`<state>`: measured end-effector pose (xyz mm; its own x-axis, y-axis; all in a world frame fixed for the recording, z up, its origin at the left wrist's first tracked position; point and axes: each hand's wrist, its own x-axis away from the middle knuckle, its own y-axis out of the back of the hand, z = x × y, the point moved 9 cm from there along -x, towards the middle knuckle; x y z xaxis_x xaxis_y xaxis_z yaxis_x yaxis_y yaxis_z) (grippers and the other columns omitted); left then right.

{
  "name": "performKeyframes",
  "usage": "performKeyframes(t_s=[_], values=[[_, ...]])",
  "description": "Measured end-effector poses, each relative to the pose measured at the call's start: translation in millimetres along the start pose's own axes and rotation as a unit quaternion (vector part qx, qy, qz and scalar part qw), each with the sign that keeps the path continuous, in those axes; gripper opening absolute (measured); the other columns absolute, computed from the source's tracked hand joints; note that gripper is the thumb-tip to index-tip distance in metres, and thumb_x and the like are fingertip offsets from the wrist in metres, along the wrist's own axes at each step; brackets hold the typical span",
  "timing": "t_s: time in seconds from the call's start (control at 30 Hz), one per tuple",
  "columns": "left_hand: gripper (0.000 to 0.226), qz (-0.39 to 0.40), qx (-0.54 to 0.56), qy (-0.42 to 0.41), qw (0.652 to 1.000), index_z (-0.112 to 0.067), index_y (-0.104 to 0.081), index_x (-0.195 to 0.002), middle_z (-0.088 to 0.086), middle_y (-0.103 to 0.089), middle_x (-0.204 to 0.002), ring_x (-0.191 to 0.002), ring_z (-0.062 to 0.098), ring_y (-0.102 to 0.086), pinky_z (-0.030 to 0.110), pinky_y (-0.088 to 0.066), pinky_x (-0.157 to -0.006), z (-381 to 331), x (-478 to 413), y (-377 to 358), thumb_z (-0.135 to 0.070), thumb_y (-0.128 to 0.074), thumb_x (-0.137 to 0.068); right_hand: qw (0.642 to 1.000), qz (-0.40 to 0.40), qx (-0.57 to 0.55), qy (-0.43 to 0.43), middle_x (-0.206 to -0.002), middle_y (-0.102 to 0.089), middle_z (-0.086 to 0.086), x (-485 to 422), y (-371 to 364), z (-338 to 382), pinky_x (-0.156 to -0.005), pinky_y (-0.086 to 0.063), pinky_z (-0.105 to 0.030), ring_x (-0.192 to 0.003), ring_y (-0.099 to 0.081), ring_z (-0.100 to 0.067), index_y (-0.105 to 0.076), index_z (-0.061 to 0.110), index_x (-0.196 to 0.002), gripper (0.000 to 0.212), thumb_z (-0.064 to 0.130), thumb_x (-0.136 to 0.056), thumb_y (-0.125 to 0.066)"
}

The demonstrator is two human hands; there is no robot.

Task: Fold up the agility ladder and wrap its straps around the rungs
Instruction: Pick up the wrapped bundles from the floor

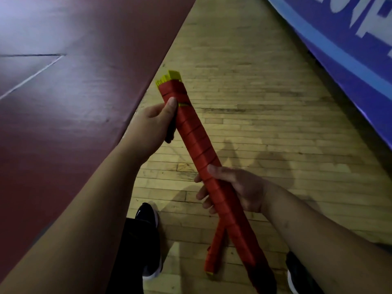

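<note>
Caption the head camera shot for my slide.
Left hand and right hand grip the strap-wrapped ladder bundle over a wooden floor.

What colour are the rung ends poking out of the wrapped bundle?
The rung ends are yellow, head view.

Indoor sports hall: narrow-strip hardwood floor (265,115), maroon padded mat (74,92), and blue lettered banner (350,39) alongside.
</note>
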<state>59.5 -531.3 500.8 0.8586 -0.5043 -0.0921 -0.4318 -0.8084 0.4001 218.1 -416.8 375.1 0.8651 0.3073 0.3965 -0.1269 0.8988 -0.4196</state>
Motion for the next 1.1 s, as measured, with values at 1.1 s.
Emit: performKeyframes(t_s=[1.1], values=[[0.037, 0.100, -0.061, 0.327, 0.938, -0.012, -0.084, -0.110, 0.006, -0.083, -0.094, -0.089, 0.024, -0.079, 0.040, -0.066, -0.086, 387.6, -106.0, -340.4, -0.042, -0.088, -0.090, 0.878, -0.435, -0.027, -0.196, -0.117, -0.079, 0.001, -113.1, 253.3, -298.9, -0.100, -0.062, -0.051, -0.107, -0.075, -0.025, -0.076, 0.025, -0.126, 0.049, 0.042, -0.082, -0.091]])
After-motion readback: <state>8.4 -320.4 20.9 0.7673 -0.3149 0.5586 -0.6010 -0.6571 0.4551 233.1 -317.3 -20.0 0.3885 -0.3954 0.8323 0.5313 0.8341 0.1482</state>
